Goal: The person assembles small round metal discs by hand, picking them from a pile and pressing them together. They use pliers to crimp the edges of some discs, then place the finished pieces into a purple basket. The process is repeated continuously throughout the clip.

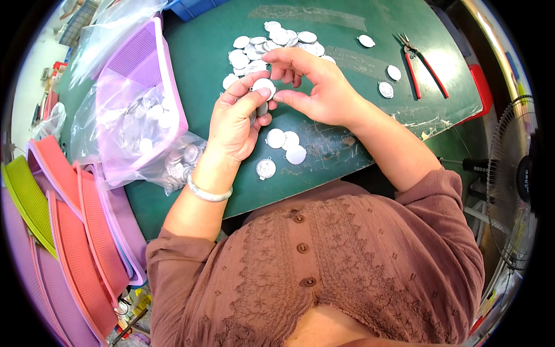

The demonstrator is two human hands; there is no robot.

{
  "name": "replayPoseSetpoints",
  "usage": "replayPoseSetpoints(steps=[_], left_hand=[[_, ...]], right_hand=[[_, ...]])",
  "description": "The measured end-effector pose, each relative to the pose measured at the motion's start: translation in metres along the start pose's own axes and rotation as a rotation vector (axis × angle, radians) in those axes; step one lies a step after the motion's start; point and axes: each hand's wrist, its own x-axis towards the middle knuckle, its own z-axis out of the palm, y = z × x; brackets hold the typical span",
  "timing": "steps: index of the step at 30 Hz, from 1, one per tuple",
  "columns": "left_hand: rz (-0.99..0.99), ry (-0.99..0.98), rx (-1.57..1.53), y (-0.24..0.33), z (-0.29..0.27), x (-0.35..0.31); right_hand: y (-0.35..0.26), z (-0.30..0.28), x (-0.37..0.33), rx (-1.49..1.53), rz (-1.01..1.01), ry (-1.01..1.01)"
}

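Observation:
My left hand (237,118) is closed on several round silver medallions, its thumb pressed on the pale face of the top one (264,88); darker discs show beneath it. Beside them, my right hand (315,87) has its thumb and forefinger spread apart, with no object visible between them. Its thumb tip comes close to the held medallions; I cannot tell whether it touches. Beyond both hands lies a loose pile of similar medallions (280,37), some with small loops at the rim. Nearer me are three plain-faced medallions (291,140) and one with a patterned face (266,168).
Red-handled pliers (425,69) lie at the right of the green table (341,147), near a few single medallions (385,89). At left, a purple basket (171,69) holds a clear bag (136,124) of medallions. Stacked coloured baskets (72,248) and a fan (509,179) flank me.

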Motion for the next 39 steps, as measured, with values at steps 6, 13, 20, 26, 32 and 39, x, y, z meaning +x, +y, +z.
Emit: replayPoseSetpoints(steps=[6,13,20,26,32,39], left_hand=[[0.039,0.052,0.040,-0.004,0.001,0.000],[-0.069,-0.010,-0.140,0.003,0.003,-0.003],[-0.053,-0.119,-0.289,0.028,0.019,-0.027],[0.120,-0.131,-0.064,0.099,0.014,-0.057],[0.694,0.411,0.513,0.234,-0.042,-0.065],[-0.046,0.712,1.031,0.282,-0.128,-0.045]], right_hand=[[-0.003,0.006,0.000,-0.032,-0.008,0.008],[-0.001,0.003,0.000,0.049,-0.004,0.041],[0.003,-0.006,0.003,0.040,0.039,0.042],[0.005,-0.009,0.000,0.016,0.047,0.016],[0.005,-0.008,-0.001,0.025,0.075,-0.008],[0.019,-0.021,0.003,-0.063,0.048,0.085]])
